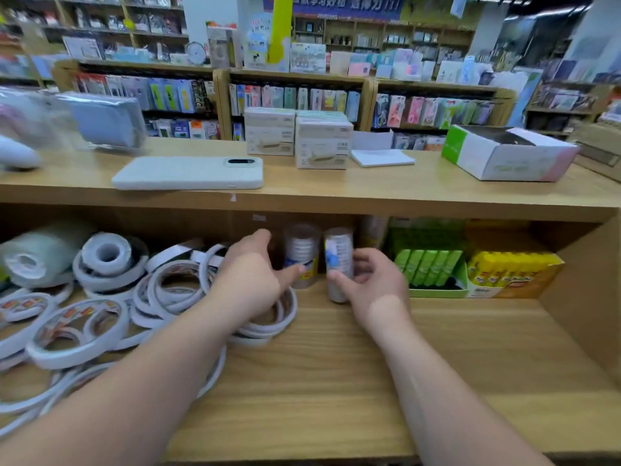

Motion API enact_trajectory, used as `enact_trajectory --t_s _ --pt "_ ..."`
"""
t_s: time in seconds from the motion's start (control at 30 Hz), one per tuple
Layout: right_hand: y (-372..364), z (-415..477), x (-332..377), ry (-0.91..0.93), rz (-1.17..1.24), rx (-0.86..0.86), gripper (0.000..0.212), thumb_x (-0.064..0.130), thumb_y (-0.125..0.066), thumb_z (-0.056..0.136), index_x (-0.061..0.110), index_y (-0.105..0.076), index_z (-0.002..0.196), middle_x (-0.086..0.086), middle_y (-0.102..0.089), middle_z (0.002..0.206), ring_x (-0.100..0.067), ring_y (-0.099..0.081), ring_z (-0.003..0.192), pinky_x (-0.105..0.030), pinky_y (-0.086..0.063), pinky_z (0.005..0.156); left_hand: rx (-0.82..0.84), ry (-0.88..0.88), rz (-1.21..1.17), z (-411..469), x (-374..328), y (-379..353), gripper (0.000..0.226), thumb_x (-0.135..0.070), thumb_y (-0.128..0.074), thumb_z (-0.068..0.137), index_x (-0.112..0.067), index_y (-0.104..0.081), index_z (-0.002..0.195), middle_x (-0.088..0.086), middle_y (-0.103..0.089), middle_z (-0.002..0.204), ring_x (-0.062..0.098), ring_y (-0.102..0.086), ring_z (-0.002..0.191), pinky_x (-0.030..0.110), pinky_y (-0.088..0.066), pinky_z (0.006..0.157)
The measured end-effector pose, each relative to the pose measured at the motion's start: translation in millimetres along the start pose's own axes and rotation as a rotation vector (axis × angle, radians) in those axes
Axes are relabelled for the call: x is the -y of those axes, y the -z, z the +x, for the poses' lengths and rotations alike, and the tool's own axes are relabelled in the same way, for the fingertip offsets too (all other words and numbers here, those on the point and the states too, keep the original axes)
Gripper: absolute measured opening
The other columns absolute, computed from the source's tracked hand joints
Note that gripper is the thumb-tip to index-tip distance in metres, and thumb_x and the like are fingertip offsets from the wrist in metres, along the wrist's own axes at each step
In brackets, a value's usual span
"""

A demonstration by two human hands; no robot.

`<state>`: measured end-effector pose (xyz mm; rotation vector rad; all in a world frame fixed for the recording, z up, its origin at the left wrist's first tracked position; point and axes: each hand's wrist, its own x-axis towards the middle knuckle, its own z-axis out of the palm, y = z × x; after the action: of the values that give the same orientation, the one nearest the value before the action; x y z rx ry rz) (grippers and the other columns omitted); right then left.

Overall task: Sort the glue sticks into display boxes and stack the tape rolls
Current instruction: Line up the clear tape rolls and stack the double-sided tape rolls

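Observation:
Two clear wrapped stacks of tape rolls stand upright on the lower wooden shelf. My right hand (371,284) grips the right stack (338,260) with thumb in front and fingers behind. My left hand (255,274) is at the left stack (301,253), its thumb touching the lower front and a finger reaching behind; the grip is blurred. White double-sided tape rolls (174,287) lie loose in a heap to the left. On the right stand a green display box of green glue sticks (428,267) and a yellow display box of yellow glue sticks (504,270).
The upper shelf board carries a white phone (188,173), two white boxes (295,137), a notepad (381,158) and an open green-and-white carton (504,153). A large wrapped roll (37,260) lies at far left. The shelf's side wall (584,284) closes the right.

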<state>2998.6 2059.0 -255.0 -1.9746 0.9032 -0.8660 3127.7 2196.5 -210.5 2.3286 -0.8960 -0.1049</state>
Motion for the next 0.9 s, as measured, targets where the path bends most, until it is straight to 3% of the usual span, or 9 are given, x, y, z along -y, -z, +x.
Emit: enact_trajectory --t_s 0.07,0.2,0.37,0.43,0.5,0.63,0.77,0.9 --pt "-6 10 0 -0.021 -0.055 -0.011 0.032 0.029 -0.088 0.072 0.026 -0.064 0.093 0.013 -0.064 0.083 -0.002 -0.060 0.069 -0.025 -0.051 0.068 0.030 0.081 0.086 8 -9 -5 0.074 -0.054 -0.075 0.081 -0.012 -0.049 0.136 0.010 -0.064 0.123 0.030 -0.060 0.113 0.037 -0.052 0.086" --pt "-11 11 -3 0.023 -0.120 -0.081 0.031 0.035 -0.085 0.074 0.021 -0.064 0.091 0.007 -0.061 0.079 -0.014 -0.060 0.073 -0.029 -0.047 0.066 -0.017 0.100 0.105 14 -19 -10 0.043 -0.051 -0.075 0.082 -0.017 -0.055 0.099 0.006 -0.066 0.103 0.028 -0.062 0.097 0.037 -0.053 0.078" --pt "-11 7 -15 0.040 -0.092 -0.136 0.020 0.031 -0.082 0.079 0.019 -0.067 0.077 0.004 -0.067 0.074 -0.019 -0.064 0.072 -0.033 -0.053 0.069 -0.059 0.121 0.045 16 -19 -14 0.041 -0.050 -0.079 0.079 -0.017 -0.057 0.086 0.002 -0.062 0.087 0.022 -0.060 0.082 0.037 -0.054 0.070" --pt "-8 2 -17 0.049 -0.087 -0.168 0.014 0.027 -0.082 0.080 0.017 -0.072 0.083 -0.001 -0.067 0.089 -0.021 -0.067 0.076 -0.037 -0.056 0.077 -0.074 0.119 0.033 15 -19 -16 0.041 -0.050 -0.080 0.079 -0.017 -0.056 0.085 0.001 -0.061 0.084 0.021 -0.059 0.080 0.036 -0.052 0.068" --pt "-1 -6 -16 0.052 -0.055 -0.196 0.025 0.022 -0.082 0.080 0.015 -0.072 0.102 -0.005 -0.058 0.116 -0.020 -0.066 0.086 -0.038 -0.056 0.087 -0.088 0.119 0.024 14 -18 -18 0.042 -0.049 -0.081 0.078 -0.018 -0.054 0.083 -0.001 -0.057 0.082 0.021 -0.057 0.080 0.035 -0.048 0.067" --pt "4 -9 -10 -0.088 -0.168 0.036 0.052 0.025 -0.074 0.087 0.025 -0.056 0.136 -0.004 -0.019 0.162 -0.024 -0.062 0.118 -0.035 -0.047 0.104 -0.086 0.138 0.020 13 -23 -17 0.046 -0.049 -0.082 0.077 -0.019 -0.047 0.076 -0.001 -0.054 0.081 0.022 -0.055 0.079 0.034 -0.045 0.066" --pt "5 -5 -6 -0.077 -0.173 0.105 0.055 0.023 -0.074 0.086 0.024 -0.055 0.137 -0.006 -0.023 0.160 -0.023 -0.056 0.128 -0.032 -0.042 0.108 -0.086 0.127 0.062 13 -29 -17 0.060 -0.066 -0.083 0.064 -0.015 -0.052 0.077 0.002 -0.058 0.078 0.019 -0.057 0.074 0.032 -0.042 0.057" --pt "10 -8 -6 -0.030 -0.184 0.099 0.048 0.021 -0.073 0.087 0.024 -0.058 0.132 -0.001 -0.039 0.144 -0.017 -0.049 0.127 -0.014 -0.030 0.097 -0.101 0.117 0.129 16 -38 -23 0.063 -0.069 -0.082 0.062 -0.013 -0.056 0.070 0.003 -0.059 0.068 0.017 -0.057 0.063 0.030 -0.041 0.051"
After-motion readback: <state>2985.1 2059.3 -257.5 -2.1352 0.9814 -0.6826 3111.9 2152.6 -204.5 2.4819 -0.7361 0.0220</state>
